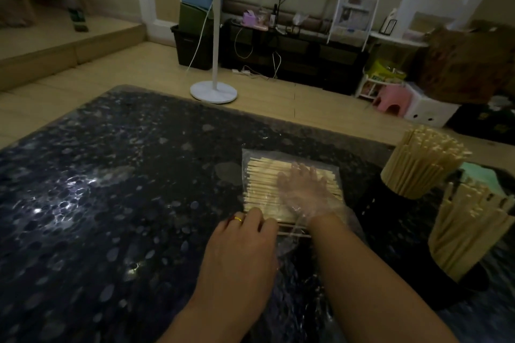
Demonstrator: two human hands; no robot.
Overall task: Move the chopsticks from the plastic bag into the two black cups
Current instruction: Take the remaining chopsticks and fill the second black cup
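Here, right hand [302,189] inside the plastic bag [289,192], fingers spread flat over chopsticks [262,184], gripping nothing, left hand [239,245] pinching the bag's mouth.

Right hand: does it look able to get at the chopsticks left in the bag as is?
Probably yes. The right hand is already inside the plastic bag, fingers spread over the chopsticks, with nothing between them. The left hand rests at the bag's near edge, apparently holding it.
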